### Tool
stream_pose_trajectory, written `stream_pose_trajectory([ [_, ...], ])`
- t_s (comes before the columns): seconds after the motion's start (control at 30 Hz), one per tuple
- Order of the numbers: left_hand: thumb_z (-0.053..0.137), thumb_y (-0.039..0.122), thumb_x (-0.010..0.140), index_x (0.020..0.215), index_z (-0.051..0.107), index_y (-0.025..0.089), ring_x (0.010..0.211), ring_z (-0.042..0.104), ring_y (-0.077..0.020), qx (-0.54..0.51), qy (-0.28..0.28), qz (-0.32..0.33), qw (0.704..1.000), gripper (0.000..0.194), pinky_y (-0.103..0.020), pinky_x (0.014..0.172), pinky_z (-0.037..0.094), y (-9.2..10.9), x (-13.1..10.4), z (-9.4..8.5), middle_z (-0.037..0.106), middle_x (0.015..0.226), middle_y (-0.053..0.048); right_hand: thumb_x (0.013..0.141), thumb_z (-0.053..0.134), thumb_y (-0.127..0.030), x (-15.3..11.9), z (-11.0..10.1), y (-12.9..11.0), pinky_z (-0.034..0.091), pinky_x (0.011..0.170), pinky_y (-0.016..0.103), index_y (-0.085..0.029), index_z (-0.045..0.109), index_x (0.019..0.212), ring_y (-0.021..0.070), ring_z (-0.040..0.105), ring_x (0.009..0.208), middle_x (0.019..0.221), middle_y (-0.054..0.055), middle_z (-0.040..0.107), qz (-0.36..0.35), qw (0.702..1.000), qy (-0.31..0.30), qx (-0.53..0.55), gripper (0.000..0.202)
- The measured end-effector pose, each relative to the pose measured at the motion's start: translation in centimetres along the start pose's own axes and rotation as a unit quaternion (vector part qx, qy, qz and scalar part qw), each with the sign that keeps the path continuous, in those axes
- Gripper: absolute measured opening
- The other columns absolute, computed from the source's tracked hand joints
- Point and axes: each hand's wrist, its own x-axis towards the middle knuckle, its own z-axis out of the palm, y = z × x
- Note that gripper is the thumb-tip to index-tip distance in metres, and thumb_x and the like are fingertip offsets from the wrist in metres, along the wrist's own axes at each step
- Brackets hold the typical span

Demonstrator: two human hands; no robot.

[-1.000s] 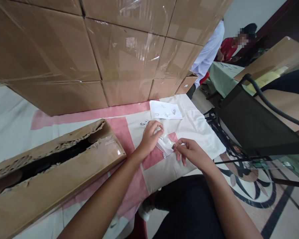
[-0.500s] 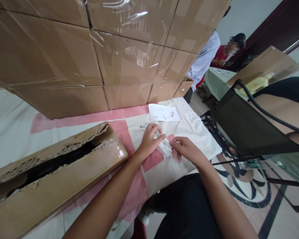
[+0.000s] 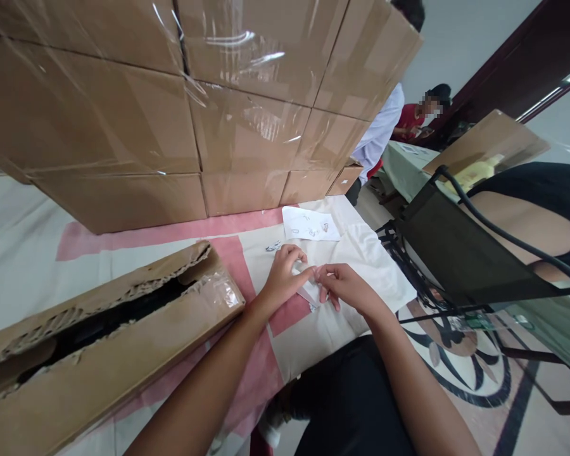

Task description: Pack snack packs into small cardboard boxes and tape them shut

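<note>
Over the cloth-covered table, my left hand (image 3: 285, 269) curls its fingers and thumb around a small whitish, see-through piece (image 3: 298, 268), whose kind I cannot make out. My right hand (image 3: 346, 288) pinches at the same piece from the right, its fingertips almost meeting my left thumb. Below the fingers, a white slip (image 3: 310, 294) shows, partly hidden by the hands. Just beyond my left hand lie small dark-and-silver bits (image 3: 272, 247). A white sheet (image 3: 308, 218) with small markings or pieces on it rests farther back.
A long torn-open carton (image 3: 171, 323) lies to the left, with something dark inside. Plastic-wrapped cardboard boxes (image 3: 247, 126) are stacked behind the table (image 3: 256, 247). At right stands a dark folding chair (image 3: 451, 247) with a person in it. Other people sit farther back.
My right hand has moved left, closer to my left hand, and the gap between their fingertips has closed. The view has shifted slightly.
</note>
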Motion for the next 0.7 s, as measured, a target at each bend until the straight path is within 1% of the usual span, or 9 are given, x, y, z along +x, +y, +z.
stream_pose_trajectory([
  [0.07, 0.066, 0.022, 0.081, 0.083, 0.053, 0.024, 0.112, 0.053, -0.0222, -0.007, 0.001, 0.005, 1.0, 0.013, -0.038, 0.105, 0.04, -0.1, 0.1, 0.1, 0.055, 0.107, -0.004, 0.09, 0.057, -0.039, 0.0, 0.1, 0.0, 0.033, 0.038, 0.022, -0.018, 0.057, 0.076, 0.0085, 0.046, 0.032, 0.057, 0.0, 0.069, -0.003, 1.0, 0.003, 0.009, 0.025],
  [0.17, 0.056, 0.02, 0.084, 0.085, 0.053, 0.024, 0.11, 0.053, -0.0221, -0.038, 0.0, 0.008, 0.999, 0.005, -0.039, 0.104, 0.04, -0.4, 0.2, 0.1, 0.056, 0.104, -0.004, 0.09, 0.057, -0.038, 0.3, 0.3, -0.5, 0.031, 0.037, 0.021, -0.018, 0.055, 0.071, 0.0072, 0.045, 0.032, 0.065, 0.002, 0.073, -0.018, 1.0, 0.002, 0.014, 0.028],
  [0.27, 0.049, 0.021, 0.084, 0.088, 0.054, 0.024, 0.108, 0.054, -0.0223, -0.06, 0.007, 0.0, 0.998, 0.007, -0.039, 0.103, 0.041, -0.6, 0.3, 0.0, 0.056, 0.103, -0.004, 0.089, 0.057, -0.036, 0.8, 0.3, -1.2, 0.03, 0.034, 0.021, -0.018, 0.053, 0.066, 0.0065, 0.043, 0.031, 0.067, 0.004, 0.074, -0.018, 1.0, -0.001, 0.009, 0.029],
  [0.37, 0.048, 0.024, 0.084, 0.089, 0.055, 0.024, 0.106, 0.055, -0.0229, -0.063, 0.008, 0.002, 0.998, 0.009, -0.039, 0.101, 0.043, -0.8, 0.4, 0.0, 0.055, 0.101, -0.005, 0.088, 0.058, -0.031, 1.0, 0.2, -1.6, 0.035, 0.034, 0.021, -0.019, 0.053, 0.065, 0.0063, 0.04, 0.03, 0.062, 0.002, 0.072, -0.002, 1.0, -0.001, 0.021, 0.027],
  [0.43, 0.048, 0.027, 0.085, 0.089, 0.056, 0.024, 0.103, 0.056, -0.0232, -0.058, -0.003, 0.005, 0.998, 0.009, -0.038, 0.097, 0.045, -0.9, 0.5, 0.0, 0.056, 0.099, -0.005, 0.087, 0.058, -0.029, 1.0, 0.0, -1.6, 0.039, 0.036, 0.021, -0.019, 0.053, 0.064, 0.0058, 0.038, 0.03, 0.06, 0.001, 0.072, 0.007, 0.999, -0.002, 0.035, 0.026],
  [0.5, 0.048, 0.03, 0.086, 0.087, 0.057, 0.024, 0.101, 0.057, -0.0232, -0.052, -0.016, 0.01, 0.998, 0.011, -0.037, 0.094, 0.046, -0.9, 0.5, 0.0, 0.057, 0.097, -0.004, 0.087, 0.058, -0.029, 0.9, -0.2, -1.3, 0.04, 0.036, 0.02, -0.018, 0.054, 0.065, 0.0056, 0.038, 0.03, 0.06, 0.001, 0.072, 0.012, 0.999, -0.005, 0.045, 0.025],
  [0.7, 0.048, 0.035, 0.089, 0.083, 0.06, 0.024, 0.097, 0.058, -0.0238, -0.035, -0.043, 0.032, 0.998, 0.018, -0.037, 0.091, 0.044, -0.9, 0.5, 0.0, 0.061, 0.094, -0.005, 0.086, 0.059, -0.029, 1.2, -0.7, 0.0, 0.028, 0.032, 0.019, -0.017, 0.057, 0.064, 0.0062, 0.042, 0.03, 0.055, 0.001, 0.069, 0.008, 0.998, -0.014, 0.054, 0.025],
])
